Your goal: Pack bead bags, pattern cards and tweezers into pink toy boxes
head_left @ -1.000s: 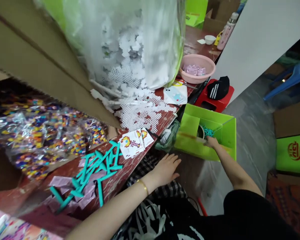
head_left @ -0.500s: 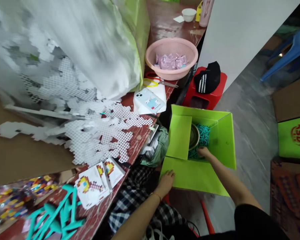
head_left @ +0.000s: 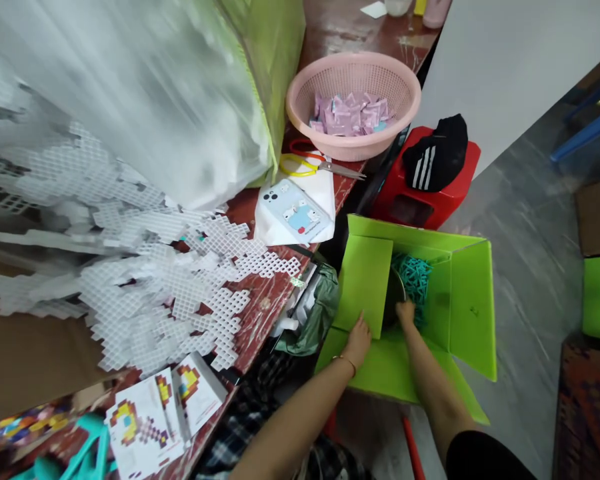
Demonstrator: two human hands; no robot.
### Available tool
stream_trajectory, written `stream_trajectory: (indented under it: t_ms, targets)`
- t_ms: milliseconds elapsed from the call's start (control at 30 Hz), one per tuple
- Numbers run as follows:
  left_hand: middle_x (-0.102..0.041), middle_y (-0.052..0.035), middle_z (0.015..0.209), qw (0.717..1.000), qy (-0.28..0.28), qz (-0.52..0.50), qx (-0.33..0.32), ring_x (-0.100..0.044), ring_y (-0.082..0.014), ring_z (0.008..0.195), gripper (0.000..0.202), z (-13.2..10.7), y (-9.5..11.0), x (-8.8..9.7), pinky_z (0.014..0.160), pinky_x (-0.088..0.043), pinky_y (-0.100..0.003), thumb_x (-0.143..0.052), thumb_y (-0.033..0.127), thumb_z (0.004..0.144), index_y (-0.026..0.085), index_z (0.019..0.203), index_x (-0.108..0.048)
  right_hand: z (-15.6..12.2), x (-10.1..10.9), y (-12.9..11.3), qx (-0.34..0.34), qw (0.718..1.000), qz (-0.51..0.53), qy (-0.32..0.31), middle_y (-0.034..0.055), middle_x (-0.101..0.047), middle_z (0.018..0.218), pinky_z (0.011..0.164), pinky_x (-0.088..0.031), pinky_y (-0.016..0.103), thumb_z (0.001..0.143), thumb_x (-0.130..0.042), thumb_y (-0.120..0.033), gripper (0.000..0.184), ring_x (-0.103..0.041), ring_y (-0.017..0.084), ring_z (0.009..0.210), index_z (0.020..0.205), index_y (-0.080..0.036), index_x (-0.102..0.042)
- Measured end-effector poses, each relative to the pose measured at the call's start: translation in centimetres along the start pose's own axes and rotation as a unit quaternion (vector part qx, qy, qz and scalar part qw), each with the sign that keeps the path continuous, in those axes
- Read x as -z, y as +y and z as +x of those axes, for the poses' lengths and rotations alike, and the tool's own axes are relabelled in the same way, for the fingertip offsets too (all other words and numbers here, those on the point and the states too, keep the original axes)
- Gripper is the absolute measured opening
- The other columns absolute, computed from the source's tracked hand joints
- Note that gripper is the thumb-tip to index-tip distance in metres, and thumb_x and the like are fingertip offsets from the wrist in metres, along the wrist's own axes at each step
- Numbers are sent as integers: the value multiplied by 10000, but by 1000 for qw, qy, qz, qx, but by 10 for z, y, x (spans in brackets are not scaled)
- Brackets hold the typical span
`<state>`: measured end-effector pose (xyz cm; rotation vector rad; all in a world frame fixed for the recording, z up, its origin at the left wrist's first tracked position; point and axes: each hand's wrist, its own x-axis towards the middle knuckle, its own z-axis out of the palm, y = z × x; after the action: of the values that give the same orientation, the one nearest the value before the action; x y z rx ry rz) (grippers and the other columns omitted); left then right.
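Note:
A bright green cardboard box stands open on the floor beside the table. Inside it lie a heap of teal plastic pieces and a round metal bowl. My left hand rests on the box's left inner flap, fingers pressed to the card. My right hand reaches down inside the box at the bowl's rim, next to the teal pieces; its fingers are hidden from here.
White plastic grid pieces spill from a big clear bag over the red-brown table. Nearby lie a phone, scissors, a pink basket of sachets and pixel-art cards. A red stool with a black cap stands behind the box.
The view swung right and down toward the box. My left hand moved from my lap onto the box's flap. My right hand went deeper into the box, near the bowl.

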<state>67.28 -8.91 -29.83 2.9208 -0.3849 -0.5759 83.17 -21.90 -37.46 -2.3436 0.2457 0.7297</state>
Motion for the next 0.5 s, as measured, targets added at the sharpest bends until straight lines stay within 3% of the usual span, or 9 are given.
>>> stream_trajectory:
  t_ms: [67,133,200,267,333,400,500]
  targets:
    - [-673,-127,1296,1000,9,-2,-1,-546,-275,1308,422,-1,-7,3,1241,-190,-573,-509,122,913,180,1305,-656,-4,33,15,60,997,-1,53,209,-448,1424,1092,-417,470,868,-465,-130,615,-436,338,1325,1477,-57,-426]
    - [-568,-52,1452,998,10,-18,-55,-425,-222,1419,478,-1,-8,8,1244,-231,-503,-518,132,917,259,1373,-595,-7,62,29,155,978,-28,133,185,-287,1542,1165,-292,518,798,-406,-113,760,-271,328,1430,1548,-56,-300]
    - [-546,52,1474,993,-2,-36,-108,-358,-157,1459,493,5,-2,14,1229,-282,-420,-559,140,893,371,1325,-618,-9,79,39,254,935,-93,231,191,-224,1564,1157,-213,614,784,-386,-105,792,-214,351,1447,1566,-82,-258]
    - [-644,56,1358,993,-16,-41,-114,-415,-162,1425,445,15,9,22,1223,-289,-409,-598,139,852,391,1205,-699,-8,82,42,307,889,-166,295,209,-230,1553,1100,-195,711,786,-384,-86,811,-219,392,1434,1580,-137,-229]
    - [-727,-21,1207,997,-22,-32,-73,-505,-242,1352,333,26,18,31,1237,-250,-468,-635,165,819,317,1082,-771,-5,72,39,302,881,-218,290,191,-215,1563,1055,-203,762,783,-388,-57,865,-193,410,1435,1601,-224,-159]
    - [-745,-111,1129,999,-24,-25,-22,-558,-322,1280,267,32,20,45,1226,-232,-542,-647,183,816,215,1037,-793,-1,59,32,273,893,-251,255,165,-162,1588,1022,-239,781,791,-389,-31,909,-138,423,1446,1606,-303,-95]
    - [-655,-184,1302,998,-6,-16,68,-532,-345,1301,408,29,3,75,1165,-317,-579,-512,116,898,137,1269,-681,5,48,20,203,915,-271,222,140,-72,1610,989,-310,771,810,-418,-32,919,-119,448,1438,1601,-362,-88]
